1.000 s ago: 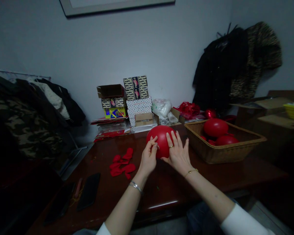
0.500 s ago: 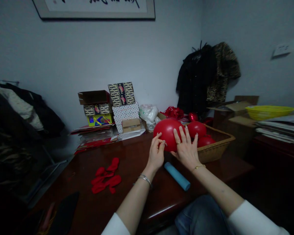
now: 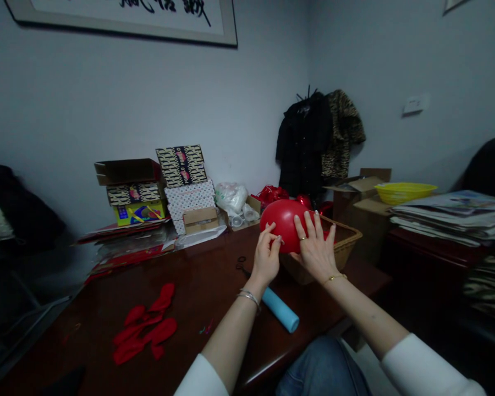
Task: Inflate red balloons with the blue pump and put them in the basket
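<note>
Two hands held one balloon [image 3: 282, 225] above the tabletop [image 3: 202, 275]: the left [image 3: 266, 263] had fingertips drawn together at its near left side, any neck being hidden, while the right [image 3: 319, 258] lay spread against its right side. A second earlier the balloon had appeared clear of the basket [image 3: 346, 250]; it now overlapped the basket in view, unreleased. The tube [image 3: 281, 311], previously hidden, showed toward the tabletop's near edge.

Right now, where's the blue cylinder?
In the head view, the blue cylinder lies on the table, right of the left wrist and below the right hand.
</note>
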`<state>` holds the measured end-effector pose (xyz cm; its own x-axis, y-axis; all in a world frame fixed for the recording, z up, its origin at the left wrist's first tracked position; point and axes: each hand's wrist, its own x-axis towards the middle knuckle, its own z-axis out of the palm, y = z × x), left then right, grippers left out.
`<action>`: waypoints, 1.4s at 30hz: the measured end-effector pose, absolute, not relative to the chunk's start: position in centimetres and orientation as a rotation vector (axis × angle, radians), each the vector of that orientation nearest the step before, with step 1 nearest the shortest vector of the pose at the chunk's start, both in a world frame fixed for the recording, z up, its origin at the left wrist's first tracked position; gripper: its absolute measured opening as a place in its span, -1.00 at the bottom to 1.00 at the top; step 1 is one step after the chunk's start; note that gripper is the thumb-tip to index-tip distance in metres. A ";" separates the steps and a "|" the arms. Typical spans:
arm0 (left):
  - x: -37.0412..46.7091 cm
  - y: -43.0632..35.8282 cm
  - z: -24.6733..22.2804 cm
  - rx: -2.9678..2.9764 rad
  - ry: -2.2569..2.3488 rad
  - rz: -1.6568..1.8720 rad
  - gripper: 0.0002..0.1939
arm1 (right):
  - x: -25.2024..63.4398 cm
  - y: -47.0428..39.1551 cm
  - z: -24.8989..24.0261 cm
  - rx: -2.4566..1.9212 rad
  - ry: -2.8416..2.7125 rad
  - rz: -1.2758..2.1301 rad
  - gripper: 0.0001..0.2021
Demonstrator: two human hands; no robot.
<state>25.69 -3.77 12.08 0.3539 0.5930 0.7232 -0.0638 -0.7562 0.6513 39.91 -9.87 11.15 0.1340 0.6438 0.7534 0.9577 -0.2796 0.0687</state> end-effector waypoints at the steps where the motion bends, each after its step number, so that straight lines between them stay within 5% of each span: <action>1: 26.1 -3.7 12.1 2.037 0.459 1.425 -0.80 | 40.3 -9.8 11.1 -1.990 -1.531 -0.974 0.02; 23: 31.5 -1.5 11.4 2.720 0.584 1.064 -0.87 | 46.1 -8.8 10.0 -2.132 -1.465 -1.090 0.05; 42: 35.0 1.5 7.3 2.761 0.796 0.827 -0.91 | 48.0 -6.9 9.1 -2.211 -1.537 -0.919 -0.24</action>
